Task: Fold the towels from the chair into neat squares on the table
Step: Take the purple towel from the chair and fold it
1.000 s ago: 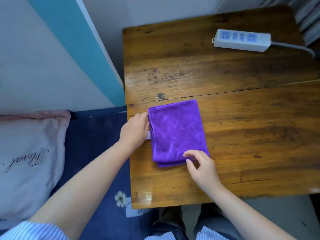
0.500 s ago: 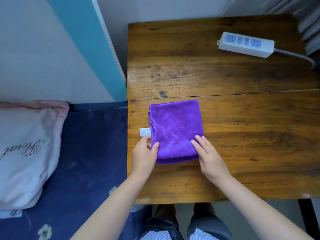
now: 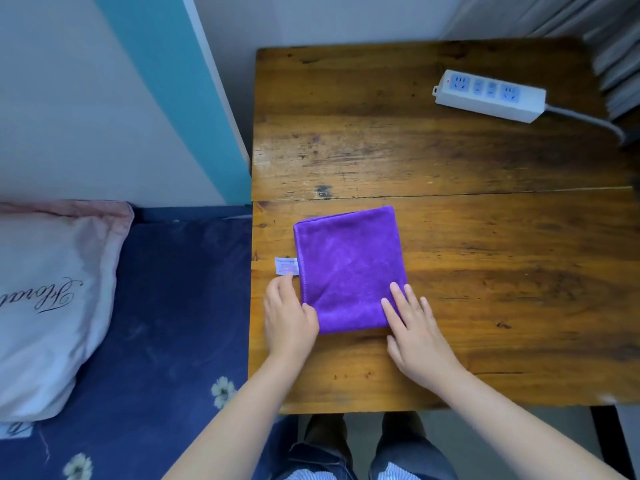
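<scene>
Under both hands, the table [image 3: 450,168] is showing worn, varnished wood with a dull sheen, scratched and dark-stained. Between the left hand [image 3: 289,318] and right hand [image 3: 415,332], the towel [image 3: 349,268] is looking like soft, fuzzy matt cloth, its stitched edge carrying a small printed tag [image 3: 286,266]. Far beyond the right hand, the power strip [image 3: 490,95] is looking like smooth white plastic.

Pillow [image 3: 52,289], left of the purple towel [image 3: 349,268]: black cursive script, partly cut off, unreadable. Towel's white tag [image 3: 286,266]: print too small to read.
</scene>
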